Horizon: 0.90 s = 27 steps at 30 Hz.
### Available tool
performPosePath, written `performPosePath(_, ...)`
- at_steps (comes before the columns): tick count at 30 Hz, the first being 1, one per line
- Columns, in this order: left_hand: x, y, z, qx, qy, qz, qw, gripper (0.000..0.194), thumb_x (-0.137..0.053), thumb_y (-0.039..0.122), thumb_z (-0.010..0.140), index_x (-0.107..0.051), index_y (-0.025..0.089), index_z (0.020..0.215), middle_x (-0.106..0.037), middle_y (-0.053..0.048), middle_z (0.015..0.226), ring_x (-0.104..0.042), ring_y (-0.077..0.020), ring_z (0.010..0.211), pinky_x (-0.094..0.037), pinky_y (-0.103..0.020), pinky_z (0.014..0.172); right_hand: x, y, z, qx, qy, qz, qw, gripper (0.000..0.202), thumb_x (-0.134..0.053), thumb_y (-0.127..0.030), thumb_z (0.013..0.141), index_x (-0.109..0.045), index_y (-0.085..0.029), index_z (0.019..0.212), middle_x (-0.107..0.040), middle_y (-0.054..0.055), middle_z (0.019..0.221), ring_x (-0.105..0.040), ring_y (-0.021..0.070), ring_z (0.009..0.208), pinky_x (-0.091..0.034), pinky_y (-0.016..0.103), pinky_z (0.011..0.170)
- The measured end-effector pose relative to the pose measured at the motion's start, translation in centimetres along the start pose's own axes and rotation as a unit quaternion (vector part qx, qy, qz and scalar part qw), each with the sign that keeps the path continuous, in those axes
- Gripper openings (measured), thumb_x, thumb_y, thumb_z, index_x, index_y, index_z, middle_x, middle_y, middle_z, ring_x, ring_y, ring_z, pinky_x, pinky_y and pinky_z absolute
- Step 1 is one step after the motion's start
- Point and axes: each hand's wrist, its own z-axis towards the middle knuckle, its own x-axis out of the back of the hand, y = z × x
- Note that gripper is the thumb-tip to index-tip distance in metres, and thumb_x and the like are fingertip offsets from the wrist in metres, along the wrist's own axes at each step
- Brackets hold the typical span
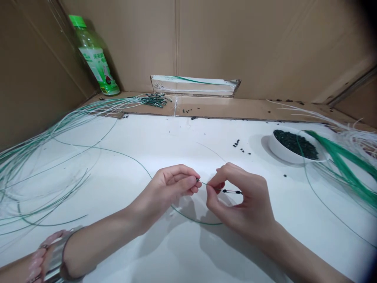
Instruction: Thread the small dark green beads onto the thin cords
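Observation:
My left hand (pixel 173 182) is closed in a pinch, with a small dark bead (pixel 198 180) between thumb and fingertip. Just to its right, my right hand (pixel 250 192) pinches a thin green cord (pixel 204 183) that runs across the short gap from the bead. Several black beads (pixel 225 191) sit spaced along a thin strand under the right palm. A long stretch of green cord (pixel 194 220) curves over the white table below both hands. Fingers partly hide the bead and the cord's end.
A white bowl of dark beads (pixel 294 145) stands at right, beside a green cord bundle (pixel 338 161) and white cords (pixel 356 137). Loose beads (pixel 235 144) lie nearby. More cords (pixel 59 125) spread at left. A green bottle (pixel 98 67) leans against the cardboard wall (pixel 132 39).

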Motion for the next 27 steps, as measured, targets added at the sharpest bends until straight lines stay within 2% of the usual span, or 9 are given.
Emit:
performPosePath(8, 0.03, 0.03, 0.01, 0.019, 0.000, -0.016, 1.000, 0.006, -0.072, 0.030, 0.072, -0.071, 0.025, 0.075, -0.065, 0.001, 0.071, -0.059, -0.0082, 0.068, -0.047, -0.017, 0.065, 0.16, -0.17, 0.01, 0.003, 0.003, -0.013, 1.000, 0.018, -0.054, -0.002, 0.065, -0.050, -0.020, 0.062, -0.051, -0.005, 0.052, -0.047, 0.0077, 0.049, -0.039, 0.021, 0.047)
performPosePath(18, 0.15, 0.23, 0.00, 0.024, -0.003, -0.041, 0.999, 0.011, -0.077, 0.031, 0.065, -0.071, 0.024, 0.070, -0.064, 0.001, 0.070, -0.058, -0.0099, 0.068, -0.046, -0.020, 0.065, 0.03, -0.21, -0.11, 0.001, 0.002, -0.002, 1.000, 0.018, -0.055, -0.002, 0.065, -0.050, -0.019, 0.061, -0.051, -0.004, 0.052, -0.047, 0.0076, 0.050, -0.039, 0.021, 0.047)
performPosePath(23, -0.01, 0.59, -0.23, 0.058, -0.026, -0.069, 0.996, 0.013, -0.078, 0.031, 0.066, -0.071, 0.022, 0.072, -0.064, 0.004, 0.070, -0.056, -0.0051, 0.069, -0.043, -0.015, 0.068, 0.16, -0.42, 0.05, 0.014, 0.007, 0.000, 1.000, 0.017, -0.055, -0.001, 0.063, -0.051, -0.017, 0.061, -0.050, -0.005, 0.052, -0.045, 0.0066, 0.050, -0.039, 0.020, 0.048)
performPosePath(27, -0.06, 0.69, -0.16, 0.057, -0.030, -0.076, 0.995, 0.012, -0.078, 0.030, 0.067, -0.072, 0.023, 0.073, -0.065, 0.005, 0.071, -0.056, -0.0032, 0.068, -0.042, -0.012, 0.067, 0.19, -0.37, -0.08, 0.017, 0.011, 0.010, 1.000, 0.016, -0.056, 0.000, 0.064, -0.051, -0.016, 0.060, -0.049, -0.005, 0.052, -0.044, 0.0055, 0.051, -0.040, 0.021, 0.051)
